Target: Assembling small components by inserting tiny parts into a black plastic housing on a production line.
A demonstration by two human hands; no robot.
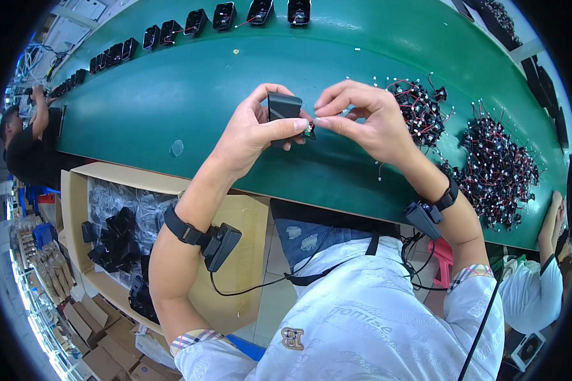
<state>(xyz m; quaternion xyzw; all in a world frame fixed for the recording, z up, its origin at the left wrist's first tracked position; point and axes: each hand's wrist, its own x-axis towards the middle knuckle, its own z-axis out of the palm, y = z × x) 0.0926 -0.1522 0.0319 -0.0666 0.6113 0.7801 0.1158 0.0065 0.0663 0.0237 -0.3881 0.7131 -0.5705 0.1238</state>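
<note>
Over the green bench, my left hand [251, 133] is wrapped round a black plastic housing [285, 106], its thumb pressed across the front. At that thumb's tip sits a small black part [309, 131] with a bit of green and a red wire, against the housing's right side. Just to its right is my right hand [372, 120], thumb and forefinger pinched together; whatever lies between those fingertips is too small to make out. Beyond this hand is a heap of small black parts with red and black wires [419, 111] and white connectors.
A larger heap of wired parts [499, 168] covers the bench's right end. Black housings [224, 17] line the far side. Below left stands an open carton [124, 170] with bagged black pieces. People are at the left end [28, 143] and right edge [534, 286].
</note>
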